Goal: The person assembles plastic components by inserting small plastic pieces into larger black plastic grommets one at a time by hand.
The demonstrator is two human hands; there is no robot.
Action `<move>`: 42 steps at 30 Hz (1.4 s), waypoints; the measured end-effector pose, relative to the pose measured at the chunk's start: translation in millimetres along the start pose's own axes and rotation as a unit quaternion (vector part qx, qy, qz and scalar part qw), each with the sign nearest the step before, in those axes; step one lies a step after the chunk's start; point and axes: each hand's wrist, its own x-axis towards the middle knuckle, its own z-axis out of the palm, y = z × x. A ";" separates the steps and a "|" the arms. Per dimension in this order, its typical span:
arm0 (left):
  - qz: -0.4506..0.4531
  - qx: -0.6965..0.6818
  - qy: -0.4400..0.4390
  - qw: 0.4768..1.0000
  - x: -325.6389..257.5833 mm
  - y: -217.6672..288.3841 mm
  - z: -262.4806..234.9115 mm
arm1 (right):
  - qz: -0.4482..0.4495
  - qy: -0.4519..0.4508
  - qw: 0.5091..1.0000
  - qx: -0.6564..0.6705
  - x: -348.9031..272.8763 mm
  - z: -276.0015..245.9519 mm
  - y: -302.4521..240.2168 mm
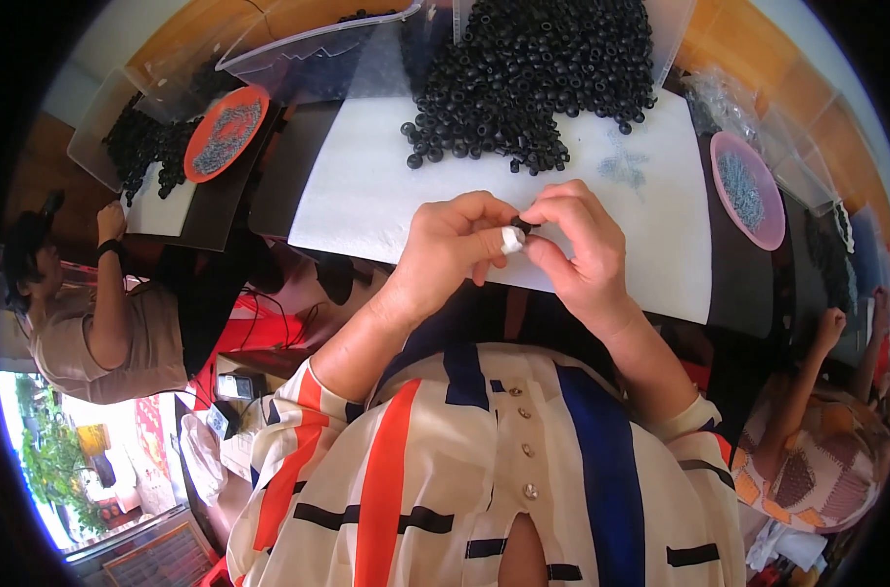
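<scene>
Daylight is admitted through the lower-left opening (156,470), where detail is overexposed. The white sheet (366,186) is brightly lit. Straight edges are bowed; corners are blacked out.

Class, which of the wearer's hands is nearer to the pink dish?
The right. The right hand is left of the pink dish, across part of the white sheet; the left hand is farther left, beyond the right one.

We pinch a small black piece (524,225) between our left hand (453,243) and right hand (584,249), its exact shape hard to tell, above a white sheet (352,196); beyond lie heaped black parts (538,68), a pink dish (775,217) rightward.
</scene>
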 end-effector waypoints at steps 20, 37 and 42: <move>0.009 0.055 0.001 0.998 8.7 -14.2 -2.1 | -0.052 -0.194 0.924 -0.324 6.5 -4.3 7.3; 0.021 0.019 0.012 1.000 8.5 -18.4 0.7 | 0.079 -0.142 0.956 -0.244 71.7 -12.2 65.9; 0.027 0.047 0.000 0.999 9.7 -14.9 1.2 | 0.028 -0.195 0.931 -0.308 52.2 -19.5 67.7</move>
